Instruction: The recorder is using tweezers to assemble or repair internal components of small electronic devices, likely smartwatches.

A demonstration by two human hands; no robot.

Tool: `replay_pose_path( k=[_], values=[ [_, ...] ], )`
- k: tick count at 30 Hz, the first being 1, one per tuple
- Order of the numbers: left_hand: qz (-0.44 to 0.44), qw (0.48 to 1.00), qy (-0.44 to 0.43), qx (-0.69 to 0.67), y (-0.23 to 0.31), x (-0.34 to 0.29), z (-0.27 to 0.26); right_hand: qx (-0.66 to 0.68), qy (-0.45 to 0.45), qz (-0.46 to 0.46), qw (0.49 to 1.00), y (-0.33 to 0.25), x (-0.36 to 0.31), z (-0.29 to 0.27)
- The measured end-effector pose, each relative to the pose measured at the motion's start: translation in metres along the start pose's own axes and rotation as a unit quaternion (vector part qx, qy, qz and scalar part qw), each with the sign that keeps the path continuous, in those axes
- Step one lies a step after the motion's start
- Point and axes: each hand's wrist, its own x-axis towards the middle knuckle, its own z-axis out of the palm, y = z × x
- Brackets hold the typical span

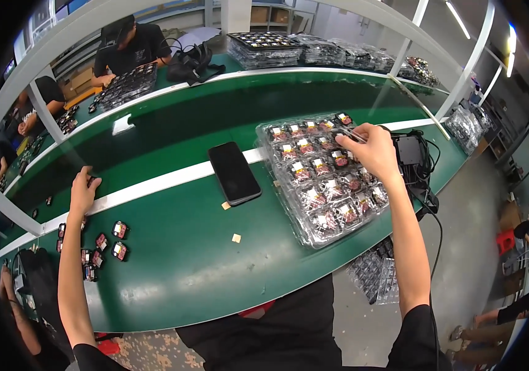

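Note:
At the left, my left hand (81,196) is closed by the white rail, with a small dark piece (94,181) showing at its fingertips. Below it several small black and red modules (120,230) lie loose on the green bench, some partly behind my left forearm. My right hand (372,151) reaches over the clear plastic tray (301,232), fingers pinched at the right of its far rows. A thin shiny strip shows by those fingertips; what they grip is unclear. Similar modules (320,166) with white and yellow labels sit in the tray's pockets.
A black phone (235,173) lies left of the tray. Black cables (422,154) bunch at the right. Beyond the white rail (153,182) runs a dark green belt (184,117). Stacked trays (264,49) stand behind it. A co-worker (130,52) sits across at the far left.

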Motion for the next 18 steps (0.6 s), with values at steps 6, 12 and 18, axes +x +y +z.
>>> replay_pose_path(
  k=[6, 12, 18],
  values=[
    [0.155, 0.965, -0.033, -0.209, 0.157, -0.064, -0.031, 0.216, 0.061, -0.087, 0.971, -0.063, -0.067, -0.010],
    [0.309, 0.900, -0.241, -0.191, 0.283, -0.151, -0.045, 0.344, -0.239, -0.170, 0.892, -0.135, -0.196, 0.017],
    [0.383, 0.752, -0.216, -0.491, 0.304, -0.141, -0.136, 0.353, -0.230, -0.152, 0.894, -0.130, -0.221, 0.087]
  ],
)
